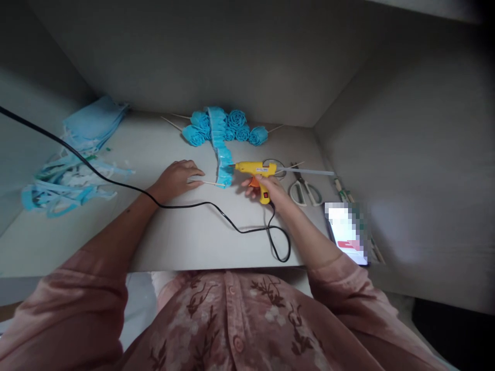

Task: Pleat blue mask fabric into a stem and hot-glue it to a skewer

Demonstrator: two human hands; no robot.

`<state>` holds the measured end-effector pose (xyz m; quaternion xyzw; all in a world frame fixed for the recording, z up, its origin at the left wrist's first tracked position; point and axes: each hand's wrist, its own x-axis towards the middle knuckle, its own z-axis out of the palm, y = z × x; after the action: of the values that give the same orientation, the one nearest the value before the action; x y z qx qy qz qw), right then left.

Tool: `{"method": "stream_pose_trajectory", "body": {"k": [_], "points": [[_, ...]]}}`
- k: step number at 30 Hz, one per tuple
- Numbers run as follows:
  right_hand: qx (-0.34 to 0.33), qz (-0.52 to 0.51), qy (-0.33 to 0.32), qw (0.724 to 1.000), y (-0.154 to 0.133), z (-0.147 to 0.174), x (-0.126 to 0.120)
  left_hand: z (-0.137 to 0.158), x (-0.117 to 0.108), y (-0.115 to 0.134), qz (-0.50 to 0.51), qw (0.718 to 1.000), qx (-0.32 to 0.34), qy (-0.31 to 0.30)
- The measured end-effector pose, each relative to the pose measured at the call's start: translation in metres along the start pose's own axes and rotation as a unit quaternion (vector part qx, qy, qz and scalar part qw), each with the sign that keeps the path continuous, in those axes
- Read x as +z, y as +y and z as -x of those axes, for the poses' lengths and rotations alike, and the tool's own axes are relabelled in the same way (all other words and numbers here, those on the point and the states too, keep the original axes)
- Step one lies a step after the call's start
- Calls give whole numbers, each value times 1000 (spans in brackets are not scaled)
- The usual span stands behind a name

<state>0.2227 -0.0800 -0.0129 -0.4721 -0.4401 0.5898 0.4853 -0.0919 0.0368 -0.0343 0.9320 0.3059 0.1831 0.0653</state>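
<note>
My left hand (176,180) is at the middle of the table, fingers closed on a thin wooden stick (211,183). The stick's far end lies at the near end of a pleated blue strip (223,159). In my right hand (273,189) is a yellow hot glue gun (247,168), with fingers near its orange trigger. Its nozzle points left and appears to reach the strip's right edge; I cannot tell whether they touch. A long translucent glue stick (309,171) sticks out of the gun's back. The strip's far end lies over several blue rolled flowers (236,119) on sticks.
A black cord (193,206) crosses my left forearm and loops in front of the gun. Scissors (303,191) and a lit phone (344,232) lie on the right. At left are folded blue masks (91,123) and a heap of scraps (77,178). Walls enclose the table (209,242).
</note>
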Motion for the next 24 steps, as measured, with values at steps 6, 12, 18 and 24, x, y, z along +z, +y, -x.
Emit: {"method": "stream_pose_trajectory", "body": {"k": [6,12,18,24], "points": [[5,29,13,999,-7,5,-1,0,-1,2,10,1000,1,-1],[2,-40,13,999,-5,2,-1,1,0,1,6,1000,-9,7],[-30,-36,-9,999,-10,6,4,1,0,0,4,1000,-11,6],[-58,-66,18,996,-12,8,8,2,0,-2,5,1000,-4,7]]}}
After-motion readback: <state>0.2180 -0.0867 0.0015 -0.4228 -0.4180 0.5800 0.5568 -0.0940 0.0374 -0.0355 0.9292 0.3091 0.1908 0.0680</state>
